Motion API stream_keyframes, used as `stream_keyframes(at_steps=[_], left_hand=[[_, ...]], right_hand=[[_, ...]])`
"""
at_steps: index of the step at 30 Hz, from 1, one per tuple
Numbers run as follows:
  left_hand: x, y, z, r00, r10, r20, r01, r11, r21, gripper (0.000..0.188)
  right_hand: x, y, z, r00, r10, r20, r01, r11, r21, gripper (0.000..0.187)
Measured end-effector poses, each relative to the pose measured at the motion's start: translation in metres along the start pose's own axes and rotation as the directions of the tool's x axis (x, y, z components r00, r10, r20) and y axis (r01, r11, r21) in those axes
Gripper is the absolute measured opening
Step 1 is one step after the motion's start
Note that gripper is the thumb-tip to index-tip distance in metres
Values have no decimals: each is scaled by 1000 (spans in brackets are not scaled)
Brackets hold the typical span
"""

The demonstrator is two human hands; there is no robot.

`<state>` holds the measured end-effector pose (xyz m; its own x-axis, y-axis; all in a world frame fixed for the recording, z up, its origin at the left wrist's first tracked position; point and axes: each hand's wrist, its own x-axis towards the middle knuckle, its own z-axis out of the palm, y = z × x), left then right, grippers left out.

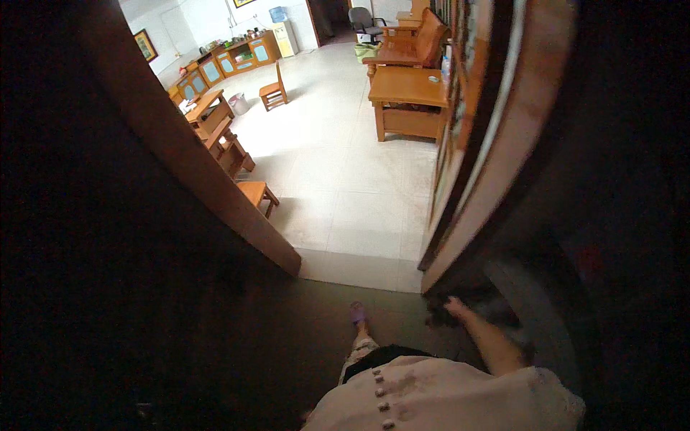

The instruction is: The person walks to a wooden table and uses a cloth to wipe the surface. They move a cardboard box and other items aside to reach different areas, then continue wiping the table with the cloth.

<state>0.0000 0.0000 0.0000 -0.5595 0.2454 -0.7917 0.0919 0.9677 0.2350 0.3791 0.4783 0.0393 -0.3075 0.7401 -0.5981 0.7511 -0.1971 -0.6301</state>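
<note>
A bright room (338,165) lies ahead. I see the tall right doorpost (474,215) just past my right hand (454,307); I can't tell its grip. My left hand is hidden.

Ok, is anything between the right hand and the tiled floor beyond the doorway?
Yes: the right door frame stands ahead of the right hand. Left of that frame, nothing visible stands on the pale sill before the tiled floor.

ok so there's a small wooden chair (272,91) out on the pale tiled floor (323,158), bin (238,105) near it. Water dispenser (284,39) beside a low cabinet (225,65) with bluish panels, grey office chair (364,20) past the wooden settee (430,39).
</note>
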Motion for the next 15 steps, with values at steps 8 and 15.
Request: stream_keyframes(at_steps=[8, 15], left_hand=[[158, 182, -104, 990, 74, 117, -96, 976, 195, 34], [358, 477, -256, 930, 358, -83, -367, 915, -168, 32]], right_hand=[[206, -189, -17, 955, -212, -208, 229, 971, 61, 50], [265, -166, -23, 929, 352, -117, -339, 934, 115, 38]])
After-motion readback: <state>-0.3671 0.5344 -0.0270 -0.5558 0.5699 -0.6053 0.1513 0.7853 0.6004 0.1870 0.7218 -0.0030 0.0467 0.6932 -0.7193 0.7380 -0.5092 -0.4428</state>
